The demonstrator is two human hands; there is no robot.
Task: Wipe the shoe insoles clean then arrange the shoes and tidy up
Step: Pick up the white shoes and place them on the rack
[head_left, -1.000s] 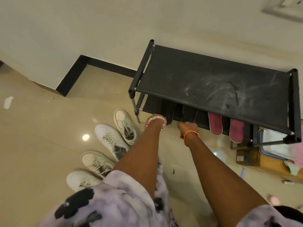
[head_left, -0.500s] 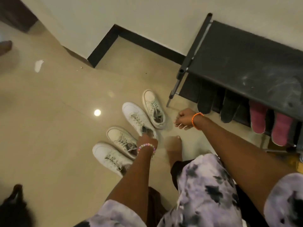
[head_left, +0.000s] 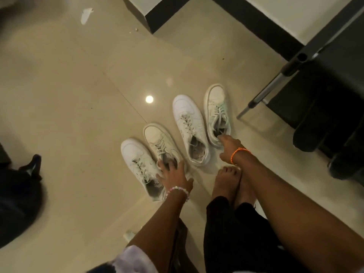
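Left hand spreads loose fingers over one sneaker's soft collar, right hand apparently pinching another sneaker at its stiffer heel: light, easily lifted.

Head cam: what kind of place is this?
Most likely a home entryway or hallway corner. Four white sneakers sit in a row on a glossy tiled floor, a black shoe rack stands beside them, and a wall with dark skirting runs behind.

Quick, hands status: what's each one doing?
Left hand: open, fingers spread on the second sneaker.
Right hand: at the rightmost sneaker's heel; grip unclear.
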